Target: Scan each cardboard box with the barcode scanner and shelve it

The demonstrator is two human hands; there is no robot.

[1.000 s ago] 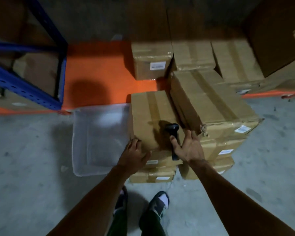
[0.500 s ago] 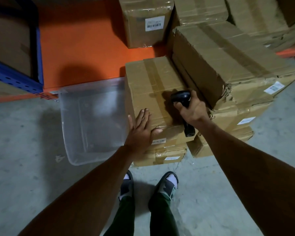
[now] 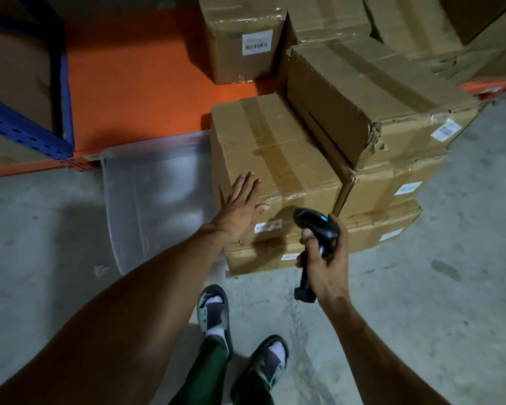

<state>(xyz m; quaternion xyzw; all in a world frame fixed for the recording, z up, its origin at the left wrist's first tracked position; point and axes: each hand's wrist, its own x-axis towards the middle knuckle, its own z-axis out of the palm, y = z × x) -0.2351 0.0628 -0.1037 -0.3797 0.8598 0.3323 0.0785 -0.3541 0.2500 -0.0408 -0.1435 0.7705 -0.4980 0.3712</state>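
Note:
A taped cardboard box (image 3: 272,147) tops a short stack on the floor, with a white barcode label (image 3: 268,228) on its near face. My left hand (image 3: 241,204) rests flat with straight fingers on the box's near left top corner. My right hand (image 3: 326,258) grips a black barcode scanner (image 3: 316,223) by its handle, in front of the box's near face; the scanner head, with a small blue light, points toward the label. More labelled boxes (image 3: 371,92) are stacked to the right.
A clear plastic bin (image 3: 158,194) stands on the concrete floor left of the stack. Behind it runs a low orange shelf deck (image 3: 135,83) holding a labelled box (image 3: 246,39). A blue rack upright (image 3: 65,92) stands at the left. My sandalled feet (image 3: 240,331) are just below the stack.
My right hand lifted the scanner off the box top and drew it down in front of the near face. My left hand slid to the box's left corner.

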